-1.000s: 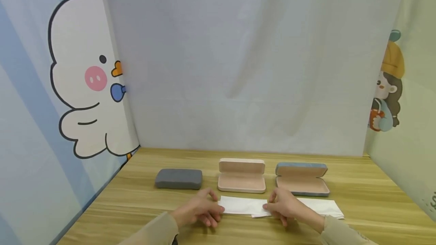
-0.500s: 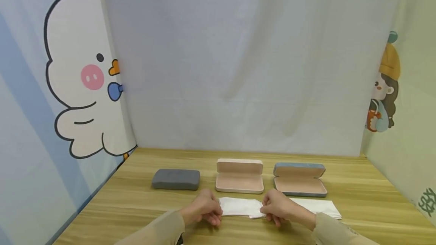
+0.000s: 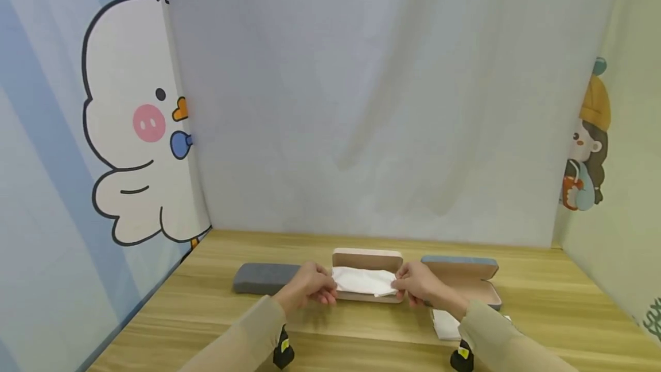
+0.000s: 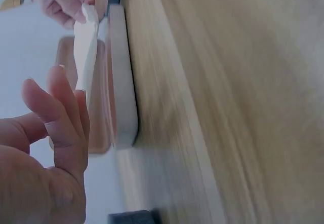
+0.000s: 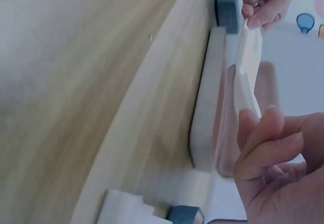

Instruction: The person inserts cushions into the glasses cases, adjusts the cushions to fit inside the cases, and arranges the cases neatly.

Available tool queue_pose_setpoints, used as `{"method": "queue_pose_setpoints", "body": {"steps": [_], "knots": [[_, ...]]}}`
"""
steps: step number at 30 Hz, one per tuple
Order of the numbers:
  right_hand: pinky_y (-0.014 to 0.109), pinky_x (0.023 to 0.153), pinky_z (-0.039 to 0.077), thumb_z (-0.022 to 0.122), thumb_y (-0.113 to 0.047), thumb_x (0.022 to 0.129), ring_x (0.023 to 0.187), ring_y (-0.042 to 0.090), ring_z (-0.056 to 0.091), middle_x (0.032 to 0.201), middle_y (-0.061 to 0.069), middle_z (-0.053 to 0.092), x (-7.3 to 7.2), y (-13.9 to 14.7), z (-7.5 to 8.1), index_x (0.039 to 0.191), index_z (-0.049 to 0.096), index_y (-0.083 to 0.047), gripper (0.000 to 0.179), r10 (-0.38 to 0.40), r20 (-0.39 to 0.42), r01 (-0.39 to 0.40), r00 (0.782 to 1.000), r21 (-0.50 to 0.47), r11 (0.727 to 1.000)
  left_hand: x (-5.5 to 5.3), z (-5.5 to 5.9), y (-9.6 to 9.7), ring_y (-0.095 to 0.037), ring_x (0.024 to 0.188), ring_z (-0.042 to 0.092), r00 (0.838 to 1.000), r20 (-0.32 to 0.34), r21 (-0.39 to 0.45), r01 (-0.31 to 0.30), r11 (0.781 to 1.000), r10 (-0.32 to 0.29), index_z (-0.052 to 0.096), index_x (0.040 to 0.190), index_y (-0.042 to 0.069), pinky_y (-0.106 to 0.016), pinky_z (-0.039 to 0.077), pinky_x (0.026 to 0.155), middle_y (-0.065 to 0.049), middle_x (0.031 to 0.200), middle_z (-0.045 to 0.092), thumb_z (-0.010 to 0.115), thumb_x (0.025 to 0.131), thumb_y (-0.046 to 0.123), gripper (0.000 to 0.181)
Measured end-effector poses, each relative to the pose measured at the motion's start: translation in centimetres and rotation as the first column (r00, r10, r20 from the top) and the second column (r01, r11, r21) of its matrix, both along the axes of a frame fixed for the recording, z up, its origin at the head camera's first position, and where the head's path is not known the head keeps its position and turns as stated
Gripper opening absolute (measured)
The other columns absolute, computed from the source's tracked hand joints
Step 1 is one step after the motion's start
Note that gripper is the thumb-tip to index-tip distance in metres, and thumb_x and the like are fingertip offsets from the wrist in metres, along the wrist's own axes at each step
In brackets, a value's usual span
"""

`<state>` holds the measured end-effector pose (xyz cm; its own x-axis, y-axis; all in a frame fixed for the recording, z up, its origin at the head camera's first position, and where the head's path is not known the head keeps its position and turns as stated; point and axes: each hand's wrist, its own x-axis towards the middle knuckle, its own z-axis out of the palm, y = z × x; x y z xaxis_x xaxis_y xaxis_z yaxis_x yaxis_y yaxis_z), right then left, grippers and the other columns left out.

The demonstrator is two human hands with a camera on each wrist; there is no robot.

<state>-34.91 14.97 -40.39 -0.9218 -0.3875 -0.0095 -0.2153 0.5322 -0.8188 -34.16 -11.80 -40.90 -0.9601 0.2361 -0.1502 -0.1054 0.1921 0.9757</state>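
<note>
A folded white cloth is stretched between both hands, held up in front of the open pale pink glasses case. My left hand pinches its left end, and my right hand pinches the right end. In the left wrist view the cloth hangs above the case's lower half, clear of its rim. The right wrist view shows the same cloth sagging slightly between the fingers.
A closed grey glasses case lies to the left, partly behind the left hand. An open blue case stands on the right. Another folded white cloth lies under the right forearm on the wooden table.
Both hands have lifted the white cloth off the table and moved it forward, up to the open pink case. The other cloth and the cases have stayed in place.
</note>
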Motion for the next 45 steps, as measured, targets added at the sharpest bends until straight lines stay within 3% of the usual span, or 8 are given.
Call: {"method": "queue_pose_setpoints", "body": {"steps": [9,14,16,18,20,24,29,45], "knots": [[0.019,0.035,0.03,0.062,-0.004,0.089,0.03,0.003,0.031,0.048,0.003,0.055,-1.4,-0.7,-1.9,0.059,0.053,-0.004,0.031,-0.12,-0.148,0.128,0.982,0.044,0.991,-2.0,-1.5,0.2,-0.005,0.04,0.049,0.998,-0.052,-0.087,-0.05,0.995,0.045,0.058,0.087,-0.006,-0.014,0.038,0.037,-0.003,0.053,0.057,0.062,0.081,-0.008,0.007],[0.021,0.033,0.036,0.067,-0.027,0.091,0.026,0.005,0.036,0.038,-0.002,0.042,-1.0,-0.7,-1.4,0.063,0.056,0.002,0.041,-0.132,-0.245,0.171,0.96,0.146,0.974,-1.9,-1.3,-0.7,-0.008,0.042,0.046,0.996,-0.075,-0.194,0.037,0.98,-0.052,0.047,0.1,-0.003,-0.019,0.037,0.04,-0.003,0.056,0.056,0.071,0.084,0.004,0.029],[0.024,0.032,0.04,0.07,-0.035,0.088,0.026,0.008,0.041,0.039,0.001,0.044,-1.0,-0.6,-1.3,0.096,0.059,0.012,0.049,-0.129,-0.19,0.161,0.973,0.166,0.973,-2.0,-1.2,-1.0,-0.01,0.041,0.046,0.992,-0.057,-0.224,0.096,0.97,-0.112,0.038,0.121,-0.003,-0.021,0.038,0.04,-0.005,0.056,0.056,0.074,0.082,0.007,0.054],[0.027,0.032,0.042,0.075,-0.038,0.083,0.028,0.01,0.044,0.044,0.006,0.05,-1.1,-0.5,-1.2,0.129,0.04,0.013,0.077,-0.114,-0.122,0.134,0.986,0.169,0.976,-2.2,-1.3,-1.1,-0.012,0.041,0.048,0.985,-0.039,-0.24,0.156,0.958,-0.17,0.023,0.139,0.002,-0.022,0.04,0.04,-0.007,0.055,0.057,0.077,0.079,0.005,0.082],[0.031,0.032,0.045,0.08,-0.034,0.079,0.029,0.01,0.047,0.049,0.012,0.056,-1.2,-0.4,-1.3,0.144,0.016,0.006,0.1,-0.085,-0.065,0.094,0.994,0.153,0.984,-2.5,-1.4,-1.0,-0.013,0.04,0.05,0.978,-0.026,-0.239,0.194,0.951,-0.206,0.007,0.15,0.009,-0.022,0.041,0.039,-0.008,0.054,0.057,0.079,0.075,0.001,0.104],[0.031,0.033,0.047,0.085,-0.021,0.073,0.03,0.01,0.049,0.051,0.016,0.059,-1.6,-0.1,-1.5,0.147,-0.001,0.002,0.115,-0.021,0.016,0.019,1.0,0.109,0.994,-3.0,-1.8,-0.6,-0.012,0.038,0.049,0.978,-0.021,-0.238,0.195,0.952,-0.205,-0.009,0.154,0.016,-0.021,0.041,0.036,-0.008,0.053,0.056,0.078,0.071,-0.008,0.123],[0.033,0.036,0.05,0.084,-0.006,0.071,0.034,0.013,0.054,0.054,0.016,0.06,-1.6,0.3,-1.9,0.149,-0.014,-0.006,0.126,0.011,0.099,-0.013,0.995,0.02,1.0,-3.1,-2.0,-0.5,-0.01,0.037,0.047,0.984,-0.017,-0.25,0.17,0.953,-0.18,-0.007,0.155,0.016,-0.02,0.04,0.036,-0.008,0.053,0.056,0.075,0.072,-0.011,0.12],[0.024,0.038,0.049,0.076,0.004,0.077,0.038,0.01,0.055,0.06,0.012,0.062,-1.8,0.4,-2.4,0.125,0.014,-0.008,0.079,0.097,0.227,-0.052,0.969,-0.193,0.98,-2.6,-2.3,-0.7,-0.011,0.04,0.055,0.991,0.043,-0.156,0.133,0.979,-0.128,-0.01,0.155,0.018,-0.021,0.048,0.04,-0.013,0.063,0.061,0.07,0.075,-0.016,0.118]]}}
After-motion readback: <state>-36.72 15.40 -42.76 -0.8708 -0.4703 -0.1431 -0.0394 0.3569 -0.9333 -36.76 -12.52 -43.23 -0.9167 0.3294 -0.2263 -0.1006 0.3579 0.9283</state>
